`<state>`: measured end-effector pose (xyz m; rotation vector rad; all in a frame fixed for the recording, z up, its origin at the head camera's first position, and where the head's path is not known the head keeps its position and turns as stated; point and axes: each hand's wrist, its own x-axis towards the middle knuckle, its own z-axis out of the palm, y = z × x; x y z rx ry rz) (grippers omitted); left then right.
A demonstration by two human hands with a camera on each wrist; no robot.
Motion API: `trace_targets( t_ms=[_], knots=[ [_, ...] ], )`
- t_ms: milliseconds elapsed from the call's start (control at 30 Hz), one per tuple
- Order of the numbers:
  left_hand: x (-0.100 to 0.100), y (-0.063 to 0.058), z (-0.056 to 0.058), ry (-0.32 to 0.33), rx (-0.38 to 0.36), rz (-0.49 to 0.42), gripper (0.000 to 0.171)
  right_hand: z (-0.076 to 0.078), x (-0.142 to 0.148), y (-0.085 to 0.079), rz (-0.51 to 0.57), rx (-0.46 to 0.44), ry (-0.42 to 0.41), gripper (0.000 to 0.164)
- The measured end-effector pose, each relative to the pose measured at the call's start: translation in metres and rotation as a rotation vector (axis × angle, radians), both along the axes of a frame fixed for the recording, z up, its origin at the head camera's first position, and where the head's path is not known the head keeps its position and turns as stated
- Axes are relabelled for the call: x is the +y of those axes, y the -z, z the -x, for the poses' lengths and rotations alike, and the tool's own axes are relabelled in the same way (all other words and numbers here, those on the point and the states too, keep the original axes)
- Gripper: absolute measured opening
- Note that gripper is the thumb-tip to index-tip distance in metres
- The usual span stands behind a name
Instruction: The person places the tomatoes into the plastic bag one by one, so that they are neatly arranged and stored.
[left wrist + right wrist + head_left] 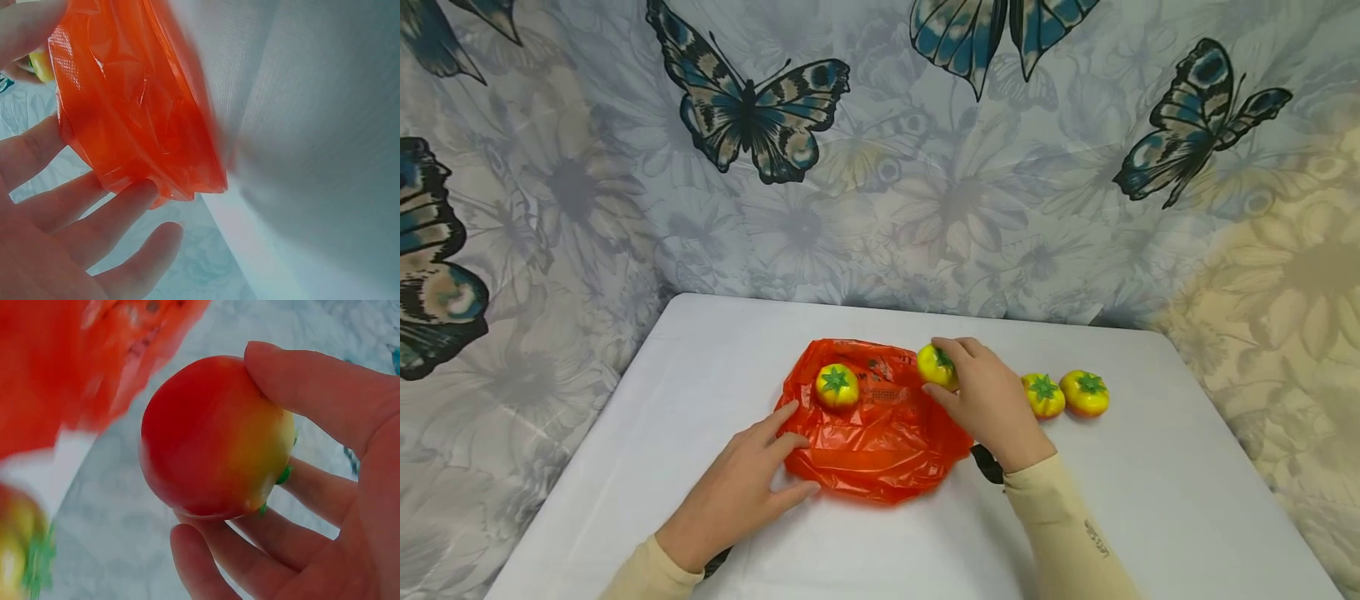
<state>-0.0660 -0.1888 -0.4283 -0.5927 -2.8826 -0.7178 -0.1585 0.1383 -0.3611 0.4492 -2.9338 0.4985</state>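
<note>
Container: one thin red plastic bag (880,471), crumpled and laid flat-to-puffed on the white-covered table (1150,517), midway between the left and right edges and nearer the far edge in what I can see; dark printing on its far part. On the bag: one yellow tomato-like fruit (837,387) with a green star-shaped calyx, calyx up, at the far left part of the bag; whether it sits upon the film or within the bag's mouth I cannot tell. Second fruit of the same kind (931,367), red below and yellow above: pinched between the thumb and fingers of the right hand (985,400), over the bag's far right part. Left hand (741,483): fingers spread and fairly straight, fingertips touching the bag's left side, thumb reaching to its near left corner. Remaining stock: two further fruits, the nearer-to-hand piece (1042,396) and its neighbour (1085,393), side by side on the table between the bag and the right edge, calyxes up, yellow with reddish undersides. In the way: the right hand, standing between bag and pair, with its cream sleeve (1067,525) crossing from the near side. Surround: grey floral cloth (880,225) printed with large blue-and-black butterflies (748,108), hung behind the far edge.
</note>
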Motion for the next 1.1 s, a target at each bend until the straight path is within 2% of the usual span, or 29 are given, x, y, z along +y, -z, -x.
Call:
trace_targets(
  t_ms=[233,400,700,933,1100],
  knots=[
    [-0.001,0.002,-0.001,-0.006,0.001,0.018,0.049,0.012,-0.039,0.015,0.006,-0.025,-0.063,0.065],
    [-0.002,0.002,-0.001,0.002,0.01,0.025,0.048,0.017,-0.054,0.025,0.014,-0.054,-0.093,0.06],
    [0.0,0.004,0.002,0.037,0.063,0.024,0.047,0.022,-0.058,0.035,0.011,-0.081,-0.083,0.064],
    [0.001,0.001,0.001,0.028,0.029,0.028,0.047,0.022,-0.059,0.04,0.022,-0.1,-0.105,0.064],
    [0.001,0.002,0.0,0.028,0.033,0.037,0.047,0.022,-0.059,0.042,0.023,-0.097,-0.098,0.062]
  ],
)
